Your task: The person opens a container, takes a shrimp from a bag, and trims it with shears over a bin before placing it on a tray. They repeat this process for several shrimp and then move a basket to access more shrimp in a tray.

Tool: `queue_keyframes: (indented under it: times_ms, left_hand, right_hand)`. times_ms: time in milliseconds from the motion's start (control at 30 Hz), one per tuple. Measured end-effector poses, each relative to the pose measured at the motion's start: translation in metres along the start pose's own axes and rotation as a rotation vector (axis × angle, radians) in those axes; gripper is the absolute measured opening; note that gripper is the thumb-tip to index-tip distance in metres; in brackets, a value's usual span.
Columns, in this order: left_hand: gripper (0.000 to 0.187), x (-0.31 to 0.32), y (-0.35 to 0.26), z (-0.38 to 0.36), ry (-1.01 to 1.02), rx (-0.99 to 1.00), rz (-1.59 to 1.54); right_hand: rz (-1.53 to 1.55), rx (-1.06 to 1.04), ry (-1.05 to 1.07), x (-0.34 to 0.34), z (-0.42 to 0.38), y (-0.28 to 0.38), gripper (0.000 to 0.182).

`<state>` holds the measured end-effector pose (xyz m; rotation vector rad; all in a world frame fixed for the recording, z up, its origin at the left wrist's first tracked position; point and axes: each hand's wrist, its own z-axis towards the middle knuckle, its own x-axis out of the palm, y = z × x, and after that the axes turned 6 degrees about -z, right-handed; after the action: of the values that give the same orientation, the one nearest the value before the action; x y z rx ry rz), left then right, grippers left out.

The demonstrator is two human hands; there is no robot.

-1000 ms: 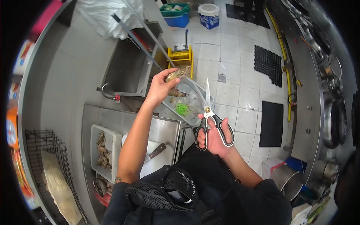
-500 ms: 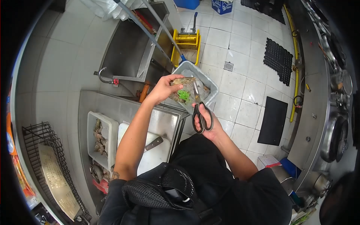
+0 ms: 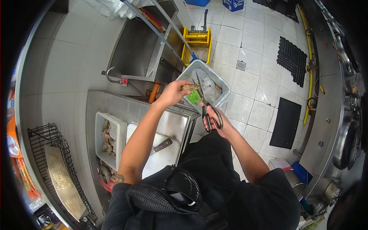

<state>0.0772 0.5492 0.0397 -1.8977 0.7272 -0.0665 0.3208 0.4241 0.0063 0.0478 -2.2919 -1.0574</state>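
My left hand point(image 3: 173, 93) pinches a greyish-brown shrimp point(image 3: 190, 87) over a grey bin point(image 3: 223, 96). My right hand point(image 3: 216, 122) has its fingers through the black handles of a pair of scissors point(image 3: 203, 100). The scissor blades are spread apart and point up beside the shrimp's free end. Inside the bin lie a clear plastic bag and something bright green point(image 3: 194, 96). On the steel counter, left of my left forearm, a white tub point(image 3: 123, 134) holds several more shrimp point(image 3: 108, 140).
A knife point(image 3: 163, 145) rests on a white cutting board point(image 3: 172, 155) on the counter. Beyond the bin stands a yellow mop wringer point(image 3: 197, 40), with long handles slanting over the steel sink point(image 3: 134, 50). Black mats point(image 3: 285, 122) lie on the tiled floor. A wire rack point(image 3: 40, 153) is at far left.
The scissor blades have opened wider. The shrimp has turned and shows less of its side. The whole view has shifted slightly, so the surroundings appear further right.
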Motion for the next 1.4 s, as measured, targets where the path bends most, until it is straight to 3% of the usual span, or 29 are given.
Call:
queue_keyframes:
  times_ms: [167,267,333,400,467,533,567,633,767,800,833,900,933,1033,1133,1300,1400]
  left_hand:
    - [0.041,-0.001,0.003,0.005,0.011,0.113,0.182]
    - [0.043,-0.001,0.004,0.002,0.0,0.107,0.182]
    - [0.041,-0.001,0.001,-0.005,-0.023,-0.19,-0.186]
    - [0.042,-0.007,0.017,-0.013,-0.117,-0.177,-0.317]
    - [0.043,-0.019,0.038,-0.029,-0.243,-0.157,-0.451]
    - [0.047,-0.031,0.056,-0.059,-0.216,-0.087,-1.149]
    - [0.047,-0.038,0.062,-0.076,-0.265,-0.073,-1.156]
    - [0.047,-0.042,0.066,-0.111,-0.262,0.049,-1.504]
    - [0.032,-0.05,0.102,-0.166,-0.575,0.136,-1.665]
    - [0.029,-0.051,0.109,-0.168,-0.751,0.045,-1.701]
    - [0.029,-0.053,0.112,-0.168,-0.763,0.065,-1.713]
    - [0.028,-0.057,0.116,-0.166,-1.04,-0.123,-1.694]
    - [0.028,-0.058,0.112,-0.166,-1.036,-0.115,-1.708]
    - [0.028,-0.063,0.094,-0.166,-1.022,-0.125,-1.706]
    - [0.022,-0.064,0.084,-0.158,-1.009,-0.121,-1.763]
    - [0.023,-0.068,0.082,-0.132,-0.719,-0.053,-1.804]
    - [0.023,-0.064,0.066,-0.115,-0.747,-0.149,-1.775]
  right_hand:
    - [0.129,-0.067,-0.184,0.01,0.011,-0.007,0.053]
    - [0.156,-0.07,-0.266,0.012,0.023,-0.019,0.044]
    - [0.164,-0.016,-0.279,0.011,0.026,-0.017,0.043]
    - [0.156,0.041,-0.272,0.012,0.031,-0.016,0.042]
    - [0.128,0.033,-0.394,0.013,0.036,-0.023,0.048]
    - [-0.016,-0.013,-0.393,0.016,0.035,-0.029,0.054]
    - [-0.133,-0.077,-0.424,0.017,0.037,-0.031,0.06]
    - [-0.232,-0.093,-0.353,0.015,0.04,-0.03,0.065]
    - [-0.383,-0.206,-0.217,0.035,0.052,-0.031,0.07]
    - [-0.379,-0.259,-0.152,0.044,0.05,-0.028,0.072]
    - [-0.397,-0.261,-0.134,0.055,0.048,-0.023,0.072]
    - [-0.88,-0.642,-0.139,0.079,0.043,-0.013,0.081]
    - [-0.993,-0.741,-0.126,0.092,0.038,-0.005,0.089]
    - [-1.248,-0.875,-0.074,0.107,0.03,0.005,0.09]
    - [-1.263,-0.889,-0.114,0.107,0.03,0.004,0.089]
    - [-1.27,-0.94,-0.239,0.092,0.028,0.011,0.084]
    - [-1.322,-0.928,-0.293,0.08,0.023,0.015,0.081]
